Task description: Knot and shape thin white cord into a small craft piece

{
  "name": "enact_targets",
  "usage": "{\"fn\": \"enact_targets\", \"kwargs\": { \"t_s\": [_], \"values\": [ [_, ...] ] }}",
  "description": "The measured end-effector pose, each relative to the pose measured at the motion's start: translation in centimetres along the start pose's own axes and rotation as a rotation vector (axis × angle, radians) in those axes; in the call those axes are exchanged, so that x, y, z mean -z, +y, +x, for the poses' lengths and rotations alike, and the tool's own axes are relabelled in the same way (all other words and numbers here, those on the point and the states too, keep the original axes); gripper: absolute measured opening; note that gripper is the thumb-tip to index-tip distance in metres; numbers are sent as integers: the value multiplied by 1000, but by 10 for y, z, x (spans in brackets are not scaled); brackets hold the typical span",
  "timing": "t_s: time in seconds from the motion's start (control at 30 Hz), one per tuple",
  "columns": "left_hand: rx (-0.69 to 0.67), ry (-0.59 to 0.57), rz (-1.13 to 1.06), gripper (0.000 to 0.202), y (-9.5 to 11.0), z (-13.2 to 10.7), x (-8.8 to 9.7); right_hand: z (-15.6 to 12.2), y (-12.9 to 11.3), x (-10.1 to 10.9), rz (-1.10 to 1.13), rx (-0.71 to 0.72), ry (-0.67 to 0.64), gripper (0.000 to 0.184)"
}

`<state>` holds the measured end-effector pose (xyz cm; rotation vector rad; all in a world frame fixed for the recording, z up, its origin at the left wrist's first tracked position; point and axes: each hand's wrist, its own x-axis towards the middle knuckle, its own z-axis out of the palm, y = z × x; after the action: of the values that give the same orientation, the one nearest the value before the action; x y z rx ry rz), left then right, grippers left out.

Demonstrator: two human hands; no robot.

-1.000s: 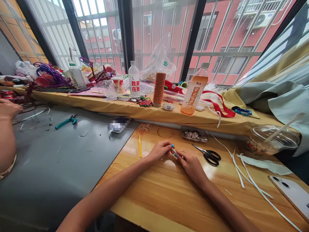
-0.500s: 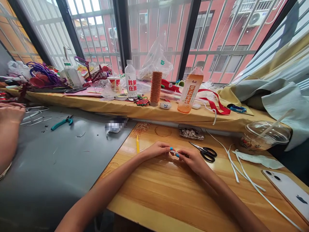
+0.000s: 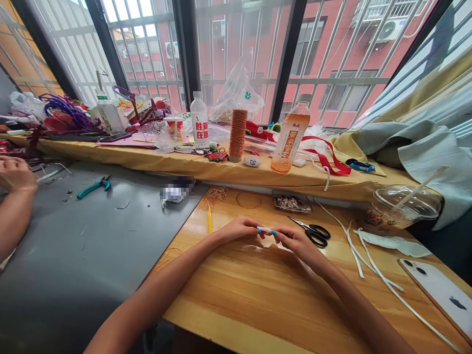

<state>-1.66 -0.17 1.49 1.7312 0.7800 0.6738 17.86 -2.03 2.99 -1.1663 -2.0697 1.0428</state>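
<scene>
Above the wooden table (image 3: 236,300), both hands pinch a short white strip (image 3: 267,229) stretched between their fingertips; it looks like cord, but its exact kind is too small to make out. My left hand (image 3: 241,229) is closed on its left end, and my right hand (image 3: 291,239) on its right end. Blue shows on the thumbnails. Just right of my right hand lie black-handled scissors (image 3: 316,233). A yellow pointed tool (image 3: 210,220) rests left of my left hand, below a tangle of thin brown thread (image 3: 217,195).
A clear dish of small pieces (image 3: 293,202) sits by the ledge. White cords (image 3: 372,260), a phone (image 3: 438,295) and a lidded plastic cup (image 3: 400,209) occupy the right. Teal pliers (image 3: 94,188) and another person's hand (image 3: 16,174) are left. Bottles, including orange tea (image 3: 289,142), line the ledge.
My fingertips have drawn slightly apart, and more of the white strip shows, now nearly level. The other person's hand has shifted at the far left.
</scene>
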Motion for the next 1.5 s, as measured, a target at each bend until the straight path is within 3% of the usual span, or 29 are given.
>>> {"fn": "enact_targets", "kwargs": {
  "t_s": [0.2, 0.4, 0.47, 0.53, 0.63, 0.7, 0.83, 0.93, 1.1, 1.23, 1.3, 1.4, 1.5],
  "values": [
    [-18, 49, 212, 29, -5, 3, -4, 2, 8, -1, -1, -11, 55, 36],
    [-289, 182, 773, 25, -7, 0, -19, 2, 13, -4, -301, 63, 334, 31],
    [-321, 226, 912, 28, -4, -4, -23, 0, 14, -7, -452, 130, 324, 30],
    [-329, 261, 981, 32, -2, -6, -24, -2, 14, -10, -590, 219, 228, 30],
    [-322, 279, 950, 33, -2, -4, -21, -6, 11, -14, -697, 324, 86, 32],
    [-321, 274, 821, 29, -6, 1, -19, -7, 9, -16, -641, 359, 82, 35],
    [-214, 218, 513, 25, -12, 8, -18, -5, 8, -17, -447, 308, 341, 32],
    [-200, 200, 577, 25, -10, 5, -24, -4, 11, -17, -518, 251, 481, 29],
    [-291, 337, 923, 27, -4, -4, -33, -7, 13, -13, -854, 397, 208, 25],
    [-324, 371, 733, 25, -6, 1, -27, -10, 7, -9, -718, 507, 142, 29],
    [-275, 258, 559, 24, -7, 5, -23, -11, 4, -10, -535, 458, 192, 27],
    [-113, 94, 383, 27, -7, 7, -25, -9, 3, -13, -362, 302, 377, 25],
    [-154, 122, 527, 23, -4, 2, -35, -7, 9, -15, -459, 213, 509, 26]
  ]
}}
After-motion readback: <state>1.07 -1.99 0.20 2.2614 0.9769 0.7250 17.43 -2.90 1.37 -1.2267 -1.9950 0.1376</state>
